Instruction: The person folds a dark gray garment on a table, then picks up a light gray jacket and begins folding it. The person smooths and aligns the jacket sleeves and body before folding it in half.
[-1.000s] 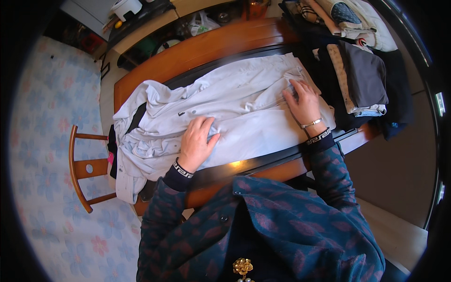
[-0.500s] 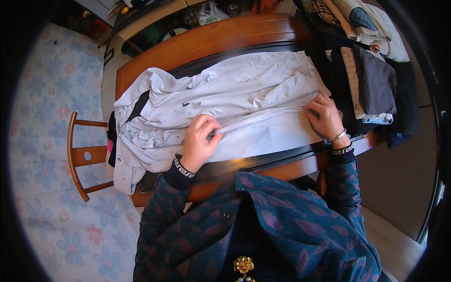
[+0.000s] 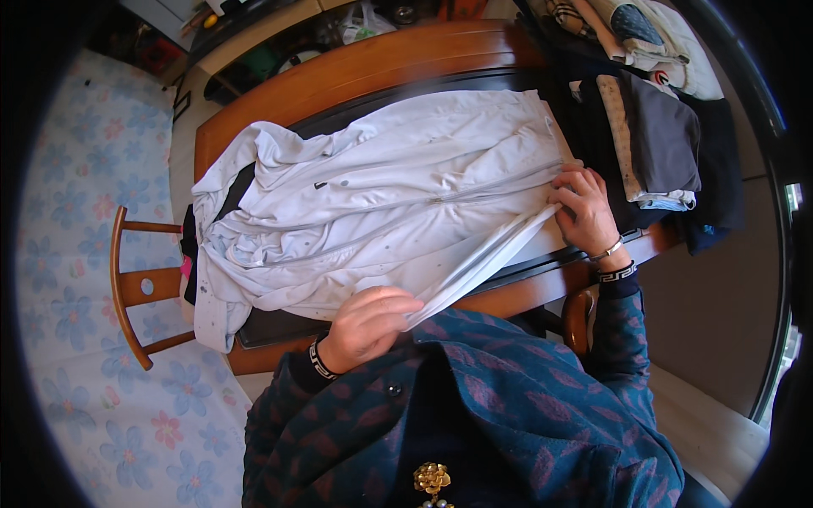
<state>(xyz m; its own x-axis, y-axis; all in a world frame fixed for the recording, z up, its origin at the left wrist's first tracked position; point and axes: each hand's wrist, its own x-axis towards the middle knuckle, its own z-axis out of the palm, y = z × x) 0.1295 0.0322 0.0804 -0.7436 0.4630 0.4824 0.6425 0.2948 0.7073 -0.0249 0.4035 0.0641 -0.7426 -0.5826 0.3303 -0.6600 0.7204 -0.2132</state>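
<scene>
A white long-sleeved zip-up jacket [image 3: 381, 182] lies spread on the table, its bunched upper part toward the left and its hem at the right. My left hand [image 3: 366, 328] pinches the jacket's near edge and holds it drawn out over the table's front, close to my body. Along that edge the cloth is pulled into a taut, folded strip between my hands. At the hem's near corner, my right hand [image 3: 584, 207] has its fingers closed on the cloth. A sleeve [image 3: 222, 296] hangs at the left end, over the table's edge.
The brown wooden table [image 3: 406, 52] has a dark top. Folded clothes [image 3: 660, 140] are stacked at its right end, with more behind. A wooden chair [image 3: 152, 286] stands at the left, near a flower-patterned cover [image 3: 93, 339]. Shelves with a plastic bag [image 3: 366, 25] are beyond the table.
My left hand has moved toward my body, drawing the jacket's near edge with it. The near panel has gone from flat to a taut fold. My right hand stays at the hem.
</scene>
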